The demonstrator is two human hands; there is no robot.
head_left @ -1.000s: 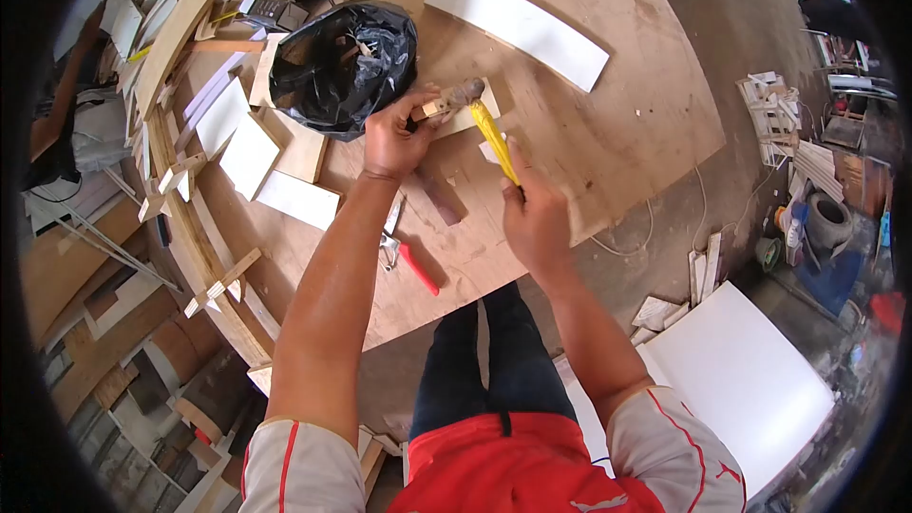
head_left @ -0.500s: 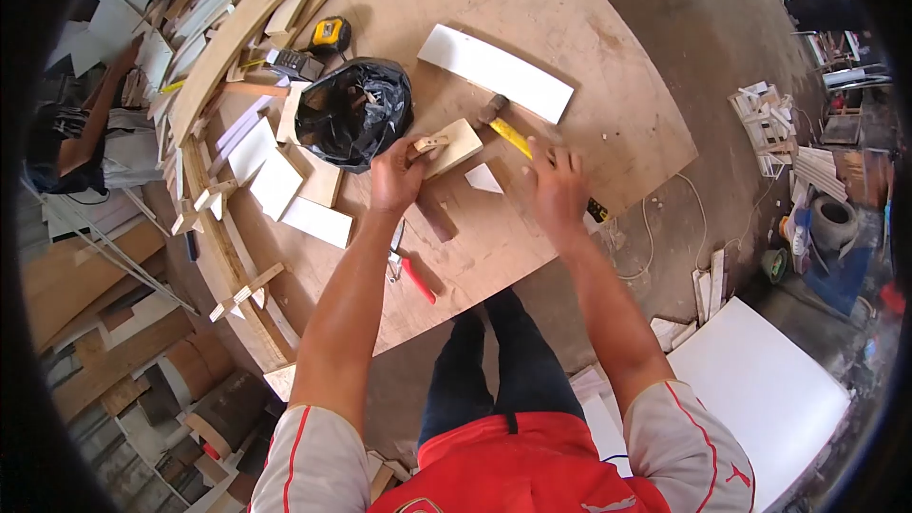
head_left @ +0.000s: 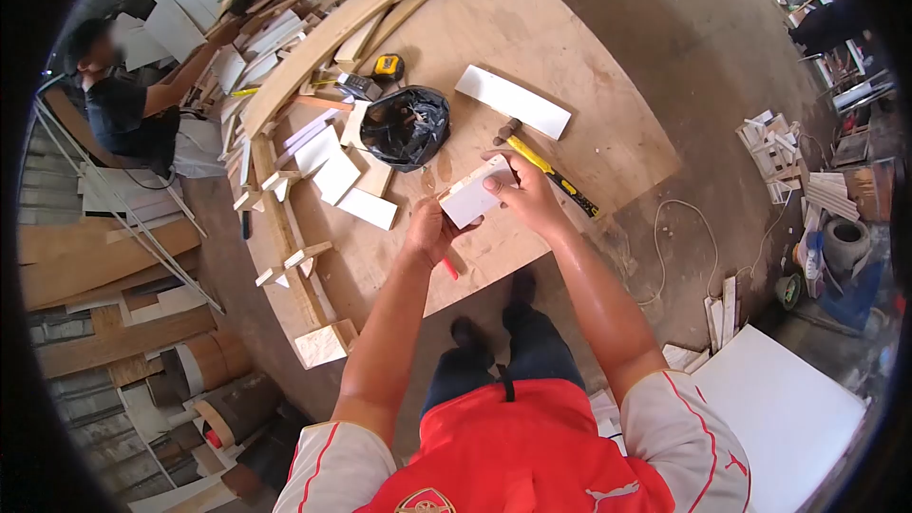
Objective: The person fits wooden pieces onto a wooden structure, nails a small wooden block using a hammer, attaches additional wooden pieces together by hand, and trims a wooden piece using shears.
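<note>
Between my two hands is a small wooden block with a white face (head_left: 475, 195), tilted above the worktable. My left hand (head_left: 433, 231) grips its lower left end. My right hand (head_left: 528, 194) holds the right end, thumb on the white face and fingers mostly hidden behind. A hammer (head_left: 534, 156) with a yellow and black handle lies on the table just beyond my right hand. Near my left hand a red tool handle (head_left: 449, 268) shows, its other part hidden by that hand. A black plastic bag (head_left: 407, 154) holding scraps stands beyond my left hand.
A white board (head_left: 513, 102) lies on the plywood table (head_left: 589, 66). A yellow tape measure (head_left: 388, 66), white offcuts (head_left: 369, 208) and long curved wood strips (head_left: 328, 47) sit leftward. Another person (head_left: 128, 104) works at the far left. A cord (head_left: 708, 218) runs across the floor.
My right hand has let go of the hammer, which now lies on the table, and has taken hold of the block. The block is lifted and turned white face up. The view has shifted.
</note>
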